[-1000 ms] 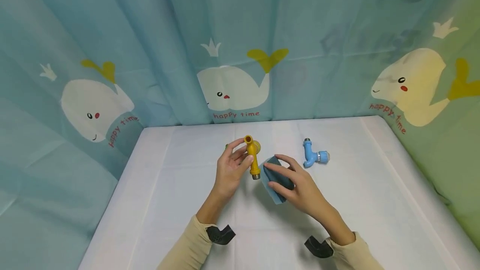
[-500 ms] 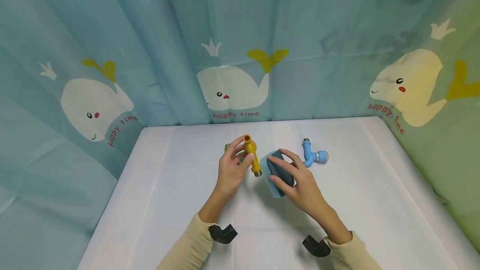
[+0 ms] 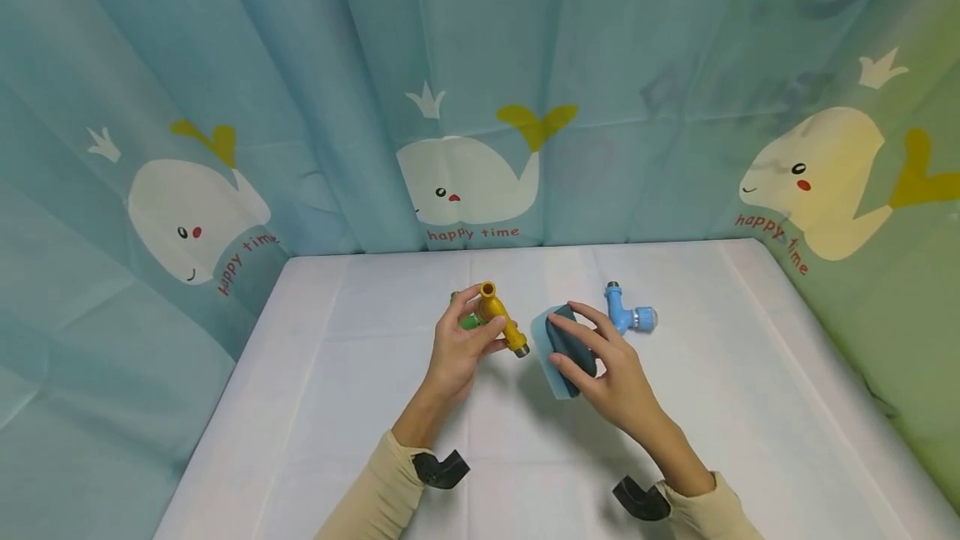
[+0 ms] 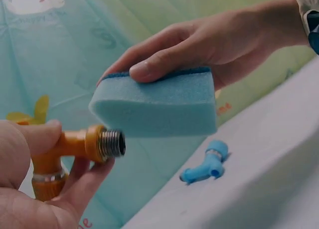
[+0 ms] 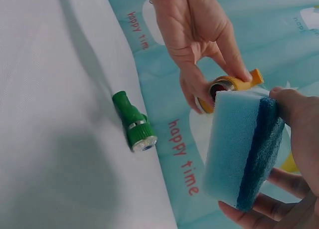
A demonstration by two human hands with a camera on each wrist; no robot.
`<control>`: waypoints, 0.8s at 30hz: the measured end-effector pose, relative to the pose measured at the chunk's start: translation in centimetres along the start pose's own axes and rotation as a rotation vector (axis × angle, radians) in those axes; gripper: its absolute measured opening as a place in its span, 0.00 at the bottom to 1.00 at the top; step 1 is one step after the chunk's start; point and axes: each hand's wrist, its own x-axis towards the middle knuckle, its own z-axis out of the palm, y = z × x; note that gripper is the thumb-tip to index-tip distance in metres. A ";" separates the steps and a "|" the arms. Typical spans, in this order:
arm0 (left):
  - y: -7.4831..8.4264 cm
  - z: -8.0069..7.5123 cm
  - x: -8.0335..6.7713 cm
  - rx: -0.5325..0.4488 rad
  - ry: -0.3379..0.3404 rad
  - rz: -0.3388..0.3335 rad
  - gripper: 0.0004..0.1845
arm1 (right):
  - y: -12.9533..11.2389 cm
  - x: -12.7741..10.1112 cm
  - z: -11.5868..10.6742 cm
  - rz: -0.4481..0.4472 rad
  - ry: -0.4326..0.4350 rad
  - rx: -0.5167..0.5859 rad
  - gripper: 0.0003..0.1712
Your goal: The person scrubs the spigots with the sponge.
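My left hand (image 3: 459,348) holds a yellow plastic faucet (image 3: 498,320) above the table, fingers curled round its body; its threaded metal end (image 4: 111,143) points toward the sponge. My right hand (image 3: 603,369) grips a blue sponge (image 3: 558,346) with a dark scouring side, thumb and fingers pinching it. The sponge (image 4: 159,103) hangs just beside the faucet's threaded tip, a small gap between them. From the right wrist view the sponge (image 5: 238,146) partly covers the faucet (image 5: 232,86).
A blue faucet (image 3: 627,315) lies on the white table (image 3: 315,373) just right of my right hand. A green faucet piece (image 5: 133,121) lies on the table behind my left hand. Whale-print curtains (image 3: 465,107) close in the back and both sides.
The left hand has tilted the yellow faucet so its threaded end points more to the right. The right hand with the sponge has shifted slightly right and up.
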 end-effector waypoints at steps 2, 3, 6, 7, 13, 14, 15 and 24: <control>-0.2 -0.2 -0.1 -0.028 -0.011 -0.008 0.30 | 0.0 0.0 0.0 -0.002 0.002 -0.002 0.35; -0.2 -0.2 -0.1 -0.038 -0.015 -0.009 0.30 | 0.1 0.0 -0.1 -0.003 0.003 -0.005 0.35; -0.5 -0.3 -0.1 -0.058 -0.017 0.000 0.32 | 0.1 -0.1 -0.1 -0.012 0.013 -0.015 0.35; -0.5 -0.3 -0.1 -0.060 -0.018 0.004 0.31 | 0.1 -0.1 -0.1 -0.013 0.016 -0.017 0.35; -0.8 -0.4 0.0 -0.073 -0.045 -0.025 0.22 | 0.1 -0.1 -0.4 -0.003 0.020 -0.023 0.35; -0.8 -0.5 0.0 -0.073 -0.049 -0.040 0.22 | 0.1 -0.1 -0.5 0.001 0.019 -0.024 0.35; -0.8 -0.5 0.0 -0.073 -0.053 -0.054 0.22 | 0.1 -0.1 -0.5 0.006 0.018 -0.026 0.35; -0.8 -0.1 -0.2 -0.089 -0.047 -0.101 0.28 | 0.2 0.7 -0.6 0.006 0.049 -0.030 0.35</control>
